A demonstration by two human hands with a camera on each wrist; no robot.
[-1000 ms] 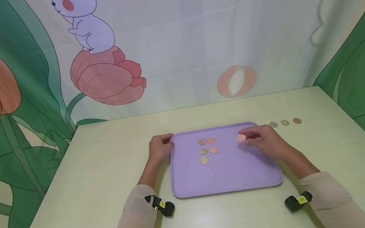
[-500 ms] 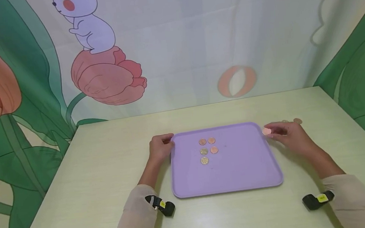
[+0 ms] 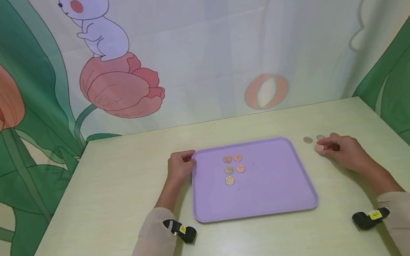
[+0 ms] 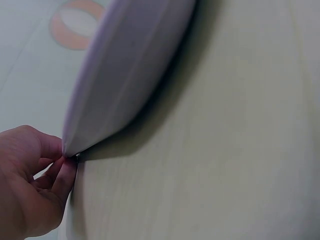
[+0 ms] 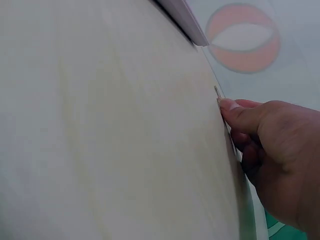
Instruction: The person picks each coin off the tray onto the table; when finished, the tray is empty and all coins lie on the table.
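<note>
A purple tray (image 3: 276,191) lies on the table, and my left hand (image 3: 180,166) pinches its rim at the far left corner. In the left wrist view, thumb and fingers meet at the edge of the tray (image 4: 120,75). My right hand (image 3: 346,155) is to the right of the tray, holding a copper-coloured coin (image 3: 318,147) between thumb and fingertips. Several coins sit in the tray's left half: copper ones such as the coin (image 3: 227,159) at the back, and gold-toned ones such as the front coin (image 3: 230,180).
Just beyond my right hand, a silver-coloured coin (image 3: 307,139) lies on the table (image 3: 123,200). Beside it are a paler coin (image 3: 320,137) and a coin partly hidden by the fingers. A printed curtain (image 3: 198,55) hangs behind the table's far edge.
My right hand has moved right with the copper coin, from over the tray to the table near the row of coins. The left hand, the tray and its coins stay put.
</note>
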